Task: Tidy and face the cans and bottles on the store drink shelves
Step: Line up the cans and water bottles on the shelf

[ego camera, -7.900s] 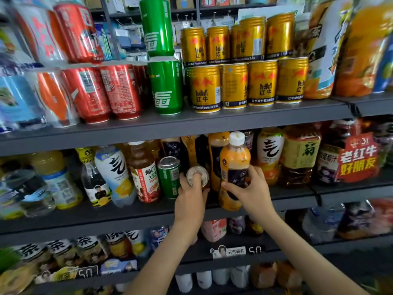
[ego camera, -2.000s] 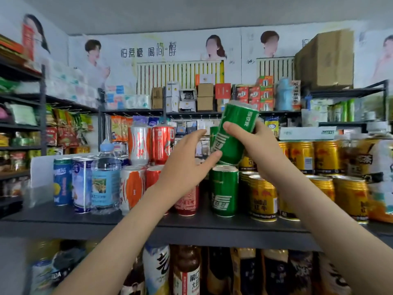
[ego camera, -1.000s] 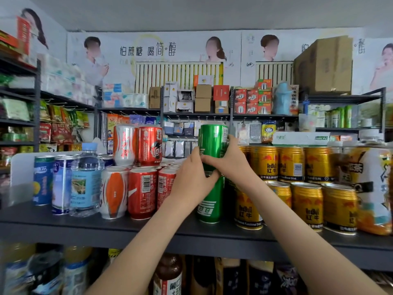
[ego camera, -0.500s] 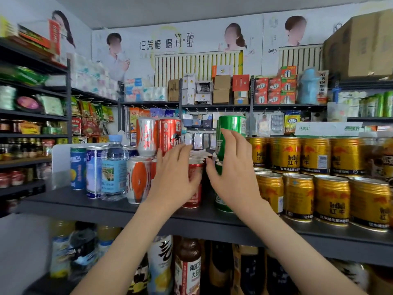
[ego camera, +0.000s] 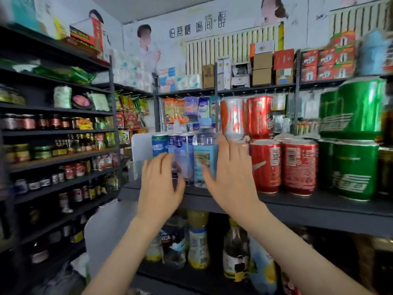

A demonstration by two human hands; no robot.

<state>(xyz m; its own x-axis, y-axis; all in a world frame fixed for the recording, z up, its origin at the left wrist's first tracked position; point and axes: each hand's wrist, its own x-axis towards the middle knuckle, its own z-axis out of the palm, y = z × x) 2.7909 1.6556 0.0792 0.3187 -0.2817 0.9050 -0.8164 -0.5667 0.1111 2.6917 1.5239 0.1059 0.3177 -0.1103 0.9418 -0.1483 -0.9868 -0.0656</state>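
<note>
On the dark top drink shelf (ego camera: 297, 206) a clear water bottle (ego camera: 205, 154) with a blue label stands beside several blue cans (ego camera: 160, 145). My left hand (ego camera: 160, 186) is spread open in front of the blue cans. My right hand (ego camera: 230, 177) is open too, its fingers at the right side of the water bottle, holding nothing. Right of my hands stand red cans (ego camera: 282, 165) in two tiers, then two stacked green cans (ego camera: 355, 167). The view is blurred.
A white divider panel (ego camera: 140, 147) closes the shelf's left end. Bottles (ego camera: 197, 241) fill the shelf below. A side rack (ego camera: 59, 145) of jars and packets stands at the left. Boxes (ego camera: 261, 69) line a rear shelf.
Both hands have left the stacked green cans and moved left to the water bottle and blue cans. The view has swung left; the green cans now stand stacked at the right.
</note>
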